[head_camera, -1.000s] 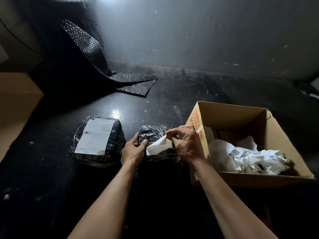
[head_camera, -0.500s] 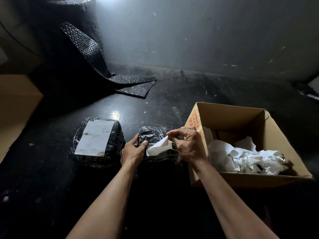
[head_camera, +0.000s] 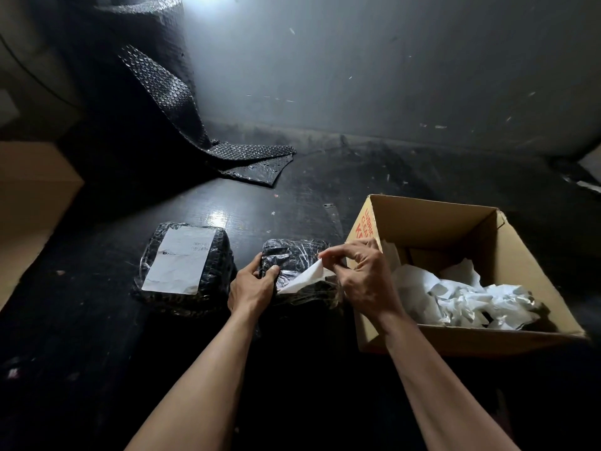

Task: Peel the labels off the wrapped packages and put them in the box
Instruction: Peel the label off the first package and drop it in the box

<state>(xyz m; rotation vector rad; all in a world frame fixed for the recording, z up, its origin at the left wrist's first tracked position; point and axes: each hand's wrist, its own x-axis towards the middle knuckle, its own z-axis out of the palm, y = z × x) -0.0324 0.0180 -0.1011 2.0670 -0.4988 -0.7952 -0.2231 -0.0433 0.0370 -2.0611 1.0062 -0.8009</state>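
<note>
Two black wrapped packages lie side by side on the dark table. The left package carries a full white label on top. My left hand grips the left edge of the right package. My right hand pinches the lifted corner of that package's white label, which is peeled up over most of its length and stays stuck at its near left end. An open cardboard box stands just right of my right hand, with several crumpled white labels inside.
A roll of black bubble wrap stands at the back left, its loose end spread on the table. A brown cardboard piece lies at the left edge. A dark wall rises behind the table.
My right hand has drawn the label further up and to the right, so more of it stands off the right package. My left hand has kept its hold.
</note>
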